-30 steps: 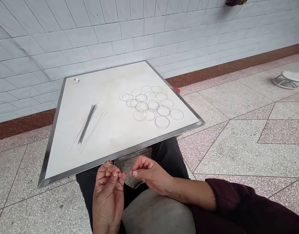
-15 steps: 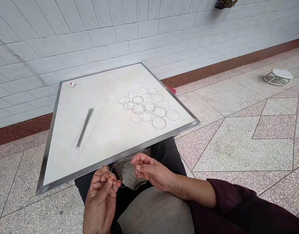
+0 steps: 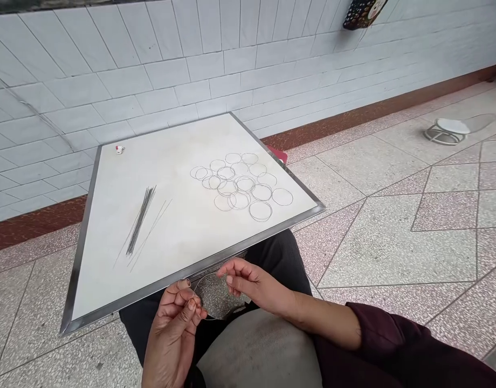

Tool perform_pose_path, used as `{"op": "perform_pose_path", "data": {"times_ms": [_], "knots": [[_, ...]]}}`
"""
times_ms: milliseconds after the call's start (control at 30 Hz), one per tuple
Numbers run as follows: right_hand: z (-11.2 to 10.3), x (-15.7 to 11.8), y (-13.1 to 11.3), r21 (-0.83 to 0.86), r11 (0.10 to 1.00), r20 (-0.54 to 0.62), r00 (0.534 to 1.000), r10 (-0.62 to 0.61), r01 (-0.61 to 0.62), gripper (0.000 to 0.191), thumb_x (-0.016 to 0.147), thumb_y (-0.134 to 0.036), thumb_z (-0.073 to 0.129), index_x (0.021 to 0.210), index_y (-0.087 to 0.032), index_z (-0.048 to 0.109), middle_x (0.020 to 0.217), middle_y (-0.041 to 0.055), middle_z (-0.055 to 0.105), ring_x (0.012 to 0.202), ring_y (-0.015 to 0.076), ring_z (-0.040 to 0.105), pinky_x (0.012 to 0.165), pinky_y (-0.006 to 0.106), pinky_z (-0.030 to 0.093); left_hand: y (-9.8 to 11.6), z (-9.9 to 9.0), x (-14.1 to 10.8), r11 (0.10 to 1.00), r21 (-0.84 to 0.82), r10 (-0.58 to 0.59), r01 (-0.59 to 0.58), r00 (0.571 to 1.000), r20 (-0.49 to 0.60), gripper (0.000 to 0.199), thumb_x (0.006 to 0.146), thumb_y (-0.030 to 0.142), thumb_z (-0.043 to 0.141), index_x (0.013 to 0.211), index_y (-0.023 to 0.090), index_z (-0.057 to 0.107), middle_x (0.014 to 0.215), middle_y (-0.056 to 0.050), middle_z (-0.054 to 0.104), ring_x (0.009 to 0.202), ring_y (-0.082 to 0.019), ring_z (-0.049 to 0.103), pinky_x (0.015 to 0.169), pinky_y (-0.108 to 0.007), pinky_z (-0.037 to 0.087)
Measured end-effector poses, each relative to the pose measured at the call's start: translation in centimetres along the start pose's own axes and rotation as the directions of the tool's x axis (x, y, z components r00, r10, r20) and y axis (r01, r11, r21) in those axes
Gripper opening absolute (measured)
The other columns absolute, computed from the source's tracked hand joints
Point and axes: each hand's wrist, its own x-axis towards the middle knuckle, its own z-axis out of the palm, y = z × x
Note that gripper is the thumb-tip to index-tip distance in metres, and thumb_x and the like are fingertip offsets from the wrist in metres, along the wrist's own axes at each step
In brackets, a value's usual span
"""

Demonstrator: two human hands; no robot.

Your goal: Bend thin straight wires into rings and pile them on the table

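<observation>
A thin wire bent into a loop [image 3: 203, 277] is held between both hands over the lap, just below the table's near edge. My left hand [image 3: 177, 318] pinches its left side between thumb and fingers. On the right side of the loop, my right hand [image 3: 243, 280] is closed with thumb against fingers. Several wire rings [image 3: 261, 210] lie overlapping on the right half of the white table [image 3: 183, 231]. A bundle of straight wires [image 3: 140, 221] rests on the left half, with a few loose wires beside it.
A small white and red object [image 3: 119, 150] sits at the table's far left corner. Behind the table stands a tiled wall [image 3: 151, 81]. Something red [image 3: 277, 154] shows past the table's right edge, and a low round stool [image 3: 448, 131] stands on the floor at right.
The view has shifted, so the table appears slightly lower. My left hand has moved a little right, nearer my right hand, and both still hold the wire loop.
</observation>
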Motion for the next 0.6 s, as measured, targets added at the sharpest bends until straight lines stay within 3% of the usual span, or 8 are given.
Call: {"op": "perform_pose_path", "data": {"times_ms": [233, 400, 500, 600], "knots": [[-0.6, -0.5, -0.5, -0.164, 0.984, -0.049, 0.996, -0.072, 0.063, 0.035, 0.091, -0.053, 0.061, 0.106, -0.021, 0.065, 0.076, -0.0027, 0.053, 0.069, 0.011, 0.049, 0.067, 0.027, 0.042, -0.2, 0.3, 0.6, 0.999, 0.035, -0.031, 0.029, 0.997, 0.064, 0.031, 0.065, 0.018, 0.088, 0.092, 0.018, 0.072, 0.08, 0.0, 0.062, 0.068, -0.011, 0.058, 0.062, -0.022, 0.055], [-1.0, -0.5, -0.8, -0.247, 0.967, 0.034, 0.998, -0.051, 0.058, 0.044, 0.096, -0.053, 0.054, 0.129, -0.024, 0.056, 0.084, -0.0015, 0.051, 0.073, 0.0118, 0.051, 0.071, 0.029, 0.045, -0.4, 0.5, 0.9, 0.998, -0.026, -0.06, 0.061, 0.997, 0.045, 0.034, 0.067, 0.017, 0.087, 0.098, 0.02, 0.072, 0.081, 0.001, 0.062, 0.073, -0.011, 0.059, 0.068, -0.022, 0.057], [-1.3, -0.2, -0.8, -0.35, 0.922, 0.136, 0.983, -0.126, 0.166, 0.082, 0.077, -0.054, 0.078, 0.146, -0.028, 0.041, 0.12, 0.0077, 0.053, 0.106, 0.0204, 0.055, 0.09, 0.037, 0.048, -0.6, 0.8, 1.0, 0.996, -0.059, -0.07, 0.073, 0.996, 0.051, 0.035, 0.068, 0.016, 0.086, 0.1, 0.019, 0.071, 0.079, 0.002, 0.062, 0.072, -0.01, 0.059, 0.07, -0.022, 0.057], [-1.5, 0.2, -0.7, -0.499, 0.813, 0.221, 0.951, -0.216, 0.301, 0.13, 0.049, -0.049, 0.095, 0.155, -0.031, 0.021, 0.147, 0.0141, 0.038, 0.134, 0.0316, 0.039, 0.111, 0.049, 0.036, -0.6, 1.2, 0.9, 0.993, -0.082, -0.085, 0.089, 0.995, 0.049, 0.038, 0.067, 0.015, 0.087, 0.101, 0.019, 0.071, 0.08, 0.002, 0.062, 0.072, -0.01, 0.059, 0.071, -0.023, 0.057]]}}
